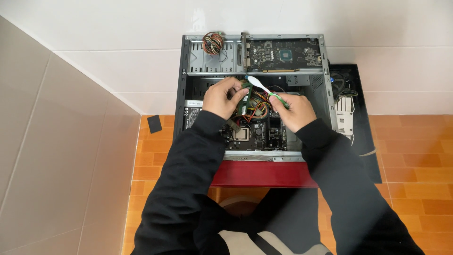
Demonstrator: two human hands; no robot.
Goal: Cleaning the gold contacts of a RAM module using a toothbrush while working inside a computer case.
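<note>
Over the open computer case point(255, 94), my left hand point(222, 98) pinches a green memory stick point(246, 97) above the motherboard point(252, 134). My right hand point(293, 112) is closed round a toothbrush point(264, 88), its white head just beside the stick's top.

White tiled wall point(118, 42) runs behind, with a beige tiled wall point(56, 156) angling in at the left. Orange floor tiles point(415, 160) lie below (evenly lit, glossy). A small dark square point(154, 123) rests on the floor near the corner.
</note>
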